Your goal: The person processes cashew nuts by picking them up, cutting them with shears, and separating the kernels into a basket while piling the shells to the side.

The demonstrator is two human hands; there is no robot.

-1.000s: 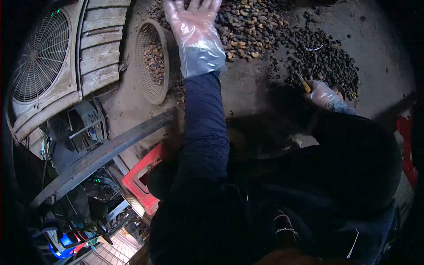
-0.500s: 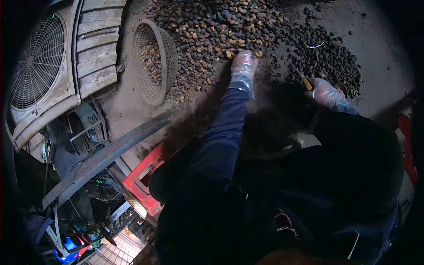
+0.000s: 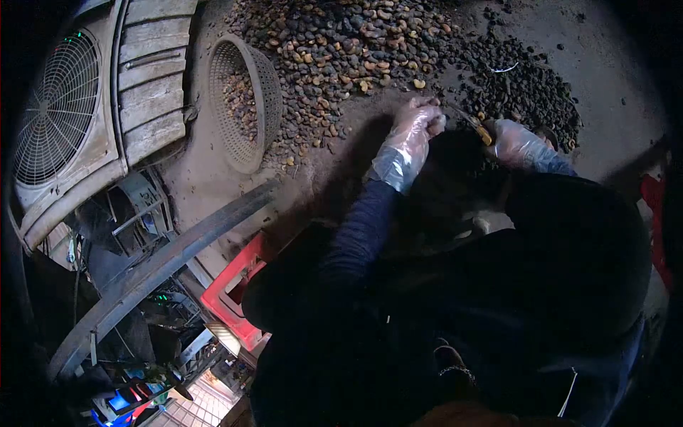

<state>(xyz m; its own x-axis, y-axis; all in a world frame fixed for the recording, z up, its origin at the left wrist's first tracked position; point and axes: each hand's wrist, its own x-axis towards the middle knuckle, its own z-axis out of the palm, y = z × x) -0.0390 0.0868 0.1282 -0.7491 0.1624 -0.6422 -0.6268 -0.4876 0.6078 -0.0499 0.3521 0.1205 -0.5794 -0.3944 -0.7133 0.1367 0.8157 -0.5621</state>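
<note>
My left hand (image 3: 416,122), in a clear plastic glove, is raised just in front of the pile of cashew nuts (image 3: 334,43). Its fingers are pinched together, and whatever they hold is too small to make out. A knife with a yellow-orange handle (image 3: 484,135) is gripped in my right hand (image 3: 518,142), also in clear plastic. The thin blade points up and left toward my left fingertips. Close beyond my right hand lies a heap of dark, broken shell pieces (image 3: 530,92).
A plastic mesh basket (image 3: 267,92) with some nuts inside leans on its side to the left. Farther left stand a fan grille (image 3: 60,107) and a curved metal bar (image 3: 171,252). Part of a red plastic stool (image 3: 231,285) shows beside my leg.
My left hand has drawn back from the edge of the nut pile and turned toward the knife, its fingers now pinched. The right hand with the knife has shifted slightly left.
</note>
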